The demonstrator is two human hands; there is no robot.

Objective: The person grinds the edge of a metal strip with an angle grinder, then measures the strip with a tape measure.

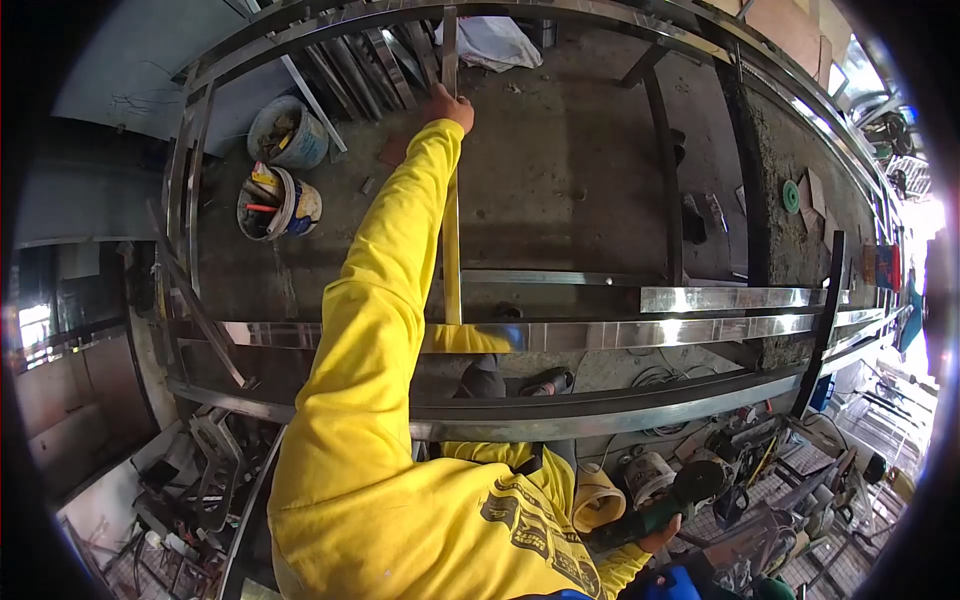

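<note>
My left hand, at the end of an outstretched yellow sleeve, is closed round the far part of an upright-running metal bar. This bar meets a shiny crosswise metal tube at its near end. Low on the right, my right hand is closed on the dark green body of an angle grinder. The grinder's round head points up and to the right. A thicker metal rail crosses between my body and the shiny tube.
Two buckets stand on the floor at the upper left, near stacked metal lengths. A green disc lies at the right. Tools and scrap clutter both lower corners, with a yellowish container beside the grinder.
</note>
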